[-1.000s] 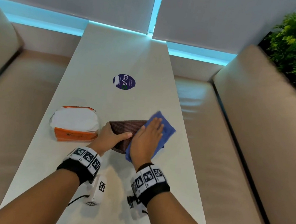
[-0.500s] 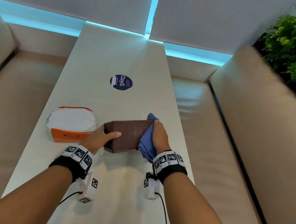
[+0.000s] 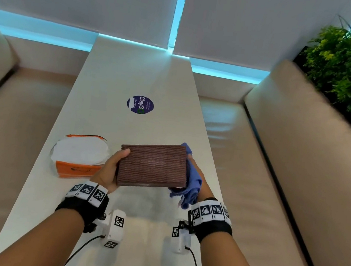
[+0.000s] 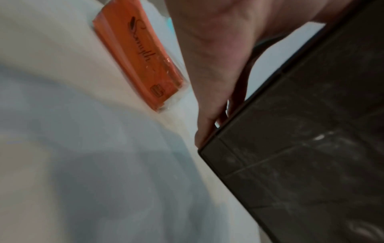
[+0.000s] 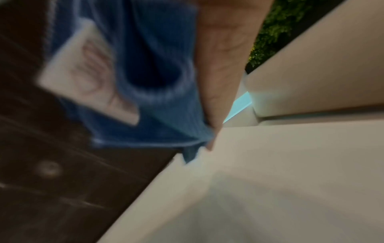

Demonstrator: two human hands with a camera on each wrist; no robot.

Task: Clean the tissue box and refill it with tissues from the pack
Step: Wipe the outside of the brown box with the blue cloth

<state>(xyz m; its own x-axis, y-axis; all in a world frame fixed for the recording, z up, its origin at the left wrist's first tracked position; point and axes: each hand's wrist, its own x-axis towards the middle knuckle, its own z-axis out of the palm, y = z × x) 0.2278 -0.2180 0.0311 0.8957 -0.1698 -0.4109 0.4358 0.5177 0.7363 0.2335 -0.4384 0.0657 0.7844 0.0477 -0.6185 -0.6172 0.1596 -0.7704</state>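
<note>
Head view: tissue box (image 3: 153, 165) held above table (image 3: 120, 72) between both hands.
Left hand (image 3: 109, 168): thumb on top, fingers curled beneath (left wrist view).
Right hand (image 3: 195, 178): presses blue cloth (image 3: 192, 184) against box end; finger pose unclear.
Pack (image 3: 80, 156): on table, left.

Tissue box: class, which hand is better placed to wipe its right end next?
Probably the right hand: it presses the blue cloth against that end, while the left hand grips the tissue box.

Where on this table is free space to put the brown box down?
Bare table lies beyond the round sticker, and near the wrists, below the tissue box. It is crowded around the tissue pack, left hand and blue cloth.
</note>
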